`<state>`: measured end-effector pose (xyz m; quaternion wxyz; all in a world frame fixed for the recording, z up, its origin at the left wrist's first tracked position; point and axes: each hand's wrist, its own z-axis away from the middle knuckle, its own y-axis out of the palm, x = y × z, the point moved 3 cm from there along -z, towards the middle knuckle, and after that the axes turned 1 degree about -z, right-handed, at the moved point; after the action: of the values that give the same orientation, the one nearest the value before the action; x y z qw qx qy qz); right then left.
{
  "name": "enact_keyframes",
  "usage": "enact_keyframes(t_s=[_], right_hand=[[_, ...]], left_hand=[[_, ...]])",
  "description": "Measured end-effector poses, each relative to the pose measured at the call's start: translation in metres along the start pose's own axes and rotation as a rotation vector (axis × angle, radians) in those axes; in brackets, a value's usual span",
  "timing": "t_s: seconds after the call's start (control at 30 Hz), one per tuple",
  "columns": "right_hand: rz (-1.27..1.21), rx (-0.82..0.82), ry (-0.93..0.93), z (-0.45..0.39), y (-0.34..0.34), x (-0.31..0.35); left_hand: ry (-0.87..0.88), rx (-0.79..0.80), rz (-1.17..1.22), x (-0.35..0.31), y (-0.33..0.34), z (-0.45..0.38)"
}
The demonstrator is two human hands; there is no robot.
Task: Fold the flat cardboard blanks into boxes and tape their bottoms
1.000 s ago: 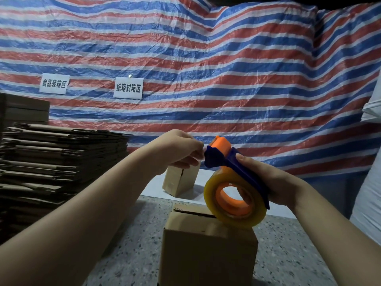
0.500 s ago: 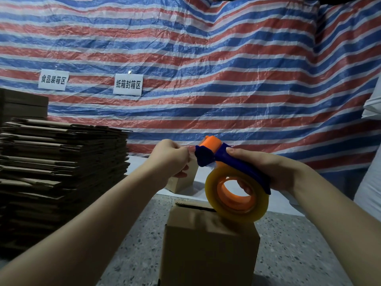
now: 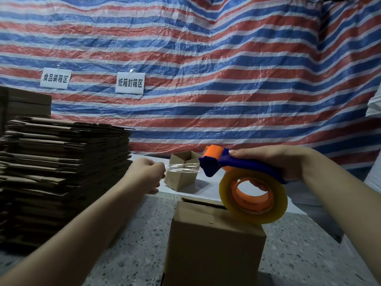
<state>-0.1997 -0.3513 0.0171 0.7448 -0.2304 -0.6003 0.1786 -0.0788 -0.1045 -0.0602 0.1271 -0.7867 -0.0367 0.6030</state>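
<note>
A folded brown cardboard box point(image 3: 214, 244) stands on the speckled floor in front of me, its flaps closed with a narrow gap at the far edge. Above its right top edge my right hand point(image 3: 276, 162) grips a blue and orange tape dispenser point(image 3: 233, 168) carrying a roll of clear tape point(image 3: 252, 198). My left hand point(image 3: 146, 174) pinches the free end of the clear tape strip point(image 3: 181, 168), which stretches leftward from the dispenser's head. A tall stack of flat cardboard blanks point(image 3: 61, 174) sits at the left.
A smaller open box point(image 3: 181, 172) stands farther back on a white sheet point(image 3: 206, 186). A striped red, white and blue tarp point(image 3: 206, 69) hangs behind, with two white paper signs point(image 3: 129, 82). Something white point(image 3: 374, 141) is at the right edge.
My left hand has drawn away to the left from the dispenser, pulling out a length of clear tape. The dispenser and right hand have shifted slightly right and stayed over the box.
</note>
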Motion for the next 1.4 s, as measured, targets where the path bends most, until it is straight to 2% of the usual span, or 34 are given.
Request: enact_keyframes(t_s=[0.37,0.67,0.87,1.0,1.2,1.4], right_hand=[[0.34,0.071,0.168,-0.022,0.02,0.034],[0.495,0.13,0.251,-0.034,0.036,0.053],[0.611,0.145,0.293,-0.039,0.046,0.062],[0.626,0.149,0.303,-0.04,0.047,0.063],[0.618,0.142,0.299,-0.041,0.046,0.061],[0.626,0.138,0.293,-0.04,0.047,0.06]], left_hand=[[-0.242,0.062,0.221,0.063,0.003,0.013],[-0.396,0.159,0.336,0.097,0.005,0.019],[-0.379,0.299,0.324,0.106,0.013,0.025],[-0.348,0.275,0.273,0.111,0.02,0.026],[-0.425,0.296,0.399,0.12,0.028,0.026],[-0.346,0.31,0.243,0.113,0.039,0.028]])
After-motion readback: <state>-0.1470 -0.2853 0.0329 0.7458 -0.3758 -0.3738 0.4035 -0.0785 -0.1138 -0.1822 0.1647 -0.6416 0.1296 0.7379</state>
